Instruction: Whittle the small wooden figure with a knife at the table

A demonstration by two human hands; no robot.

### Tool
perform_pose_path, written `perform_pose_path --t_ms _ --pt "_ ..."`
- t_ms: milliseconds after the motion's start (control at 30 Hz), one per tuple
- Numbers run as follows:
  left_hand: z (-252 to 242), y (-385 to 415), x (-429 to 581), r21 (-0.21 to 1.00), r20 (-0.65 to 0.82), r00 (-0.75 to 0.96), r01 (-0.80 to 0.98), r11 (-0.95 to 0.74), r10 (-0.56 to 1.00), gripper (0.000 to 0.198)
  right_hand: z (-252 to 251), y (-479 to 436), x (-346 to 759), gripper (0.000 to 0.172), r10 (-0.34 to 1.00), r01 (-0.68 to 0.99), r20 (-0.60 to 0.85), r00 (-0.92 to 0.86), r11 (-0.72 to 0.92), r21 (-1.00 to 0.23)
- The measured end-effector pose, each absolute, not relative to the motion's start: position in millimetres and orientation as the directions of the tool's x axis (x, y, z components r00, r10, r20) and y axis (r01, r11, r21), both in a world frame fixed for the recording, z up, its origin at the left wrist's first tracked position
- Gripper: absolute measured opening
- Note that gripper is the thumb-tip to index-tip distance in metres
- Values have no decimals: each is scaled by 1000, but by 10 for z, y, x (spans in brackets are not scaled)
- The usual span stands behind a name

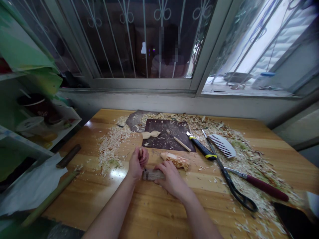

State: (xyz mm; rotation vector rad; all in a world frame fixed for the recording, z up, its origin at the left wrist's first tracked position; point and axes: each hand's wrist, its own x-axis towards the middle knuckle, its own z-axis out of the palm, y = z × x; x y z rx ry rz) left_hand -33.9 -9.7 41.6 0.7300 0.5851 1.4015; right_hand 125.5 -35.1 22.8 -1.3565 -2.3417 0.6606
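Note:
My left hand (138,161) is closed, its fingers curled in; a small wooden-looking tip shows at the top of the fist, but what it belongs to is hidden. Just right of it, a short grey-brown piece of wood (149,175) with dark marks at its left end lies low over the table. The fingers of my right hand (170,177) grip its right end. Beyond that hand rests a partly carved piece of wood (176,160), pale with orange-brown patches. On the dark mat (161,146) lie a carved, waisted pale wooden piece (151,134) and a thin pointed stick (182,144).
Wood shavings (111,144) ring the mat on the wooden table (99,205). To the right lie a yellow-black knife (203,149), a white comb (223,146), a long black tool (233,189), a maroon-handled tool (266,188) and a dark flat object (295,219). Sticks (68,156) lie left.

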Motion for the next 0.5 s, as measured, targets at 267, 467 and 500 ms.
perform_pose_path --t_ms 267,467,500 --pt "399 -131 -287 837 83 97 -546 -16 992 49 251 -342 1248 37 876 721 42 -480 422 -549" --pt "448 -125 -290 804 71 72 -595 -14 995 49 255 -347 1251 37 877 728 35 -480 420 -542" --pt "455 -124 -293 799 68 69 -601 -13 995 49 259 -347 1251 37 878 729 33 -478 417 -543"
